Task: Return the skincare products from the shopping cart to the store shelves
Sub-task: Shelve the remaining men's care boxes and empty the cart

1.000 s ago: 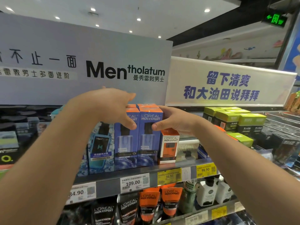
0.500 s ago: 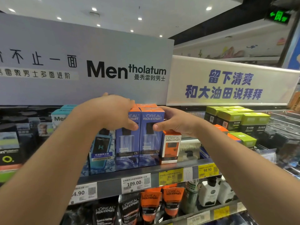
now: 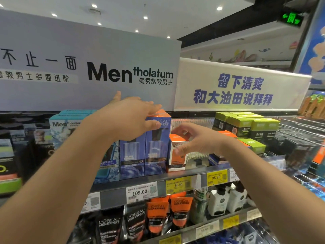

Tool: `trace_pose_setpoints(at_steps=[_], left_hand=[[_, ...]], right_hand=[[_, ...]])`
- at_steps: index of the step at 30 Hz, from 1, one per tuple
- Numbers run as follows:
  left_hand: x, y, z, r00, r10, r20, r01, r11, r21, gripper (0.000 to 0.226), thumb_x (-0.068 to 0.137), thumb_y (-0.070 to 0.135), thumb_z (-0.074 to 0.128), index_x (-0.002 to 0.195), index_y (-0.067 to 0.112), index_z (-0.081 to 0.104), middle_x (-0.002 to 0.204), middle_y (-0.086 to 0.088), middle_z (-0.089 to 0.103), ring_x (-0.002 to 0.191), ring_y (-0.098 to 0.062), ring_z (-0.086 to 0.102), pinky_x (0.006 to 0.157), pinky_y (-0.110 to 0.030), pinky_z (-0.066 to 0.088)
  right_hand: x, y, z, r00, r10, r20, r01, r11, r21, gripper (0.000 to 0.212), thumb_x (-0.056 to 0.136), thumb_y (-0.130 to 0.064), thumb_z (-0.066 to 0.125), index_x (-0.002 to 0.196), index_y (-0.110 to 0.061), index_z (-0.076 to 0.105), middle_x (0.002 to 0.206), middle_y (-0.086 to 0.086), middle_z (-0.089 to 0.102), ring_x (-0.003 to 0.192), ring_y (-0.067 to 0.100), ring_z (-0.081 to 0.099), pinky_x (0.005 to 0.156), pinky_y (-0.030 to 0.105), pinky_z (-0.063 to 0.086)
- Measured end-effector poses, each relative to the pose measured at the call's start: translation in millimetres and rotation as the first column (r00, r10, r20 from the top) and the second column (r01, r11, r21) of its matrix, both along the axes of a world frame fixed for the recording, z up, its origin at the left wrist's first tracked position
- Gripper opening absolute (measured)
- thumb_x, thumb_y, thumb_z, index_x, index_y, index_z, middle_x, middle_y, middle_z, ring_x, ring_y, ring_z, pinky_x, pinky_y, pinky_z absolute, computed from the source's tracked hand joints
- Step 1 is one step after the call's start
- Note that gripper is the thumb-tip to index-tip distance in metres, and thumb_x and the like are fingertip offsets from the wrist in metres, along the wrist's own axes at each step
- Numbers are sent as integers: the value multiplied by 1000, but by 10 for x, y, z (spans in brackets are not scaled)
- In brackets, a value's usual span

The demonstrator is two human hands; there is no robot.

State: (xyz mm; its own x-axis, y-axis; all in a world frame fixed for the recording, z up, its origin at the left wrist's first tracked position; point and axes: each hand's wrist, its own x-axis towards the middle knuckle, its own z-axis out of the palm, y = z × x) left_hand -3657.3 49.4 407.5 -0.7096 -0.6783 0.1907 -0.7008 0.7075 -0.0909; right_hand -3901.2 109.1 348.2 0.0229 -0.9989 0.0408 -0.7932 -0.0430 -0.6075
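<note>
Both hands off the boxes now, where half a second back each pinched a top corner of the tall blue L'Oréal cartons. Right hand point(image 3: 191, 140) drawn back and hanging just in front of the short orange-and-white L'Oréal box point(image 3: 176, 152), fingers loosely spread, holding nothing. Left hand point(image 3: 130, 118) flattened, fingers straight, fingertips resting against the upper front of the right-hand tall blue cardboard carton with orange lid point(image 3: 155, 148); no grip on it. Reads as a release: this carton looks shelved, with perhaps only a last nudge to square it up.

Nearest, lower grey metal shelf point(image 3: 207, 228): black and orange L'Oréal tubes point(image 3: 158, 219), a green bottle, 2 white pump bottles point(image 3: 226, 199).

Above, grey shelf rail with price tags point(image 3: 114, 194), 109.00 and 98.90 legible: 2 blue cartons side by side and touching, orange box just right of them, pale blue Mentholatum boxes point(image 3: 61, 127) to the left, lime-and-black boxes point(image 3: 246, 127) well to the right.

Shopping cart not in view.
</note>
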Motion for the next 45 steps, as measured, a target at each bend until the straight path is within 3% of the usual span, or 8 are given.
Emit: trace_pose_setpoints(at_steps=[3,6,11,19,26,30,35,45], left_hand=[[-45,36,-20,998,-5,58,4,1000,22,60,107,55,28,162,41,8,170,16,11,159,-17,4,125,-59,-7],[-64,71,-24,997,13,75,-15,999,28,57,109,50,24,162,38,6,170,14,10,159,-16,4,125,-59,-8],[-88,167,-16,996,40,79,-42,999,23,58,109,52,23,163,37,8,170,13,14,158,-17,7,122,-65,-10],[-60,269,-34,998,15,-66,-10,998,69,55,102,63,37,151,37,37,150,1,53,150,-24,32,125,-60,-6],[-14,411,7,983,9,-185,-1,999,45,72,101,62,41,162,32,18,164,-4,35,153,-27,25,127,-52,4],[54,526,-15,928,-50,-370,85,993,78,77,96,66,46,161,38,18,166,5,30,153,-22,25,123,-49,25],[-5,718,-95,853,-179,-490,243,968,69,78,91,68,47,159,46,18,164,15,32,150,-12,28,119,-42,27],[-620,1075,-461,627,-498,-600,615,789,-12,77,89,72,51,157,41,31,159,15,40,145,-4,34,106,-20,25]], right_hand=[[-17,41,-84,998,-33,49,35,999,-23,51,83,-32,86,126,-33,59,116,-4,71,105,17,69,101,44,55],[-41,53,-143,994,-26,105,33,997,-64,46,86,-32,84,125,-37,61,113,-5,72,103,17,71,95,44,58],[0,79,-176,993,-30,117,41,994,-97,54,90,-26,80,138,-34,58,117,-3,71,104,18,71,96,45,59],[93,133,-174,997,-77,11,78,990,-120,64,90,-33,80,146,-41,51,136,-13,62,121,13,61,108,43,50],[131,218,-191,990,-135,31,138,986,-93,87,86,-37,82,158,-37,34,155,-6,46,122,12,56,98,28,47],[124,350,-283,967,-176,183,210,959,-188,84,86,-47,77,158,-36,34,149,-10,49,128,13,54,105,39,51],[115,621,-483,920,-217,327,326,886,-329,79,82,-69,69,151,-43,40,144,-17,50,132,7,50,108,51,50],[110,1647,-823,784,-358,508,592,677,-437,67,86,-59,65,149,-51,42,146,-16,54,136,5,50,109,56,48]])
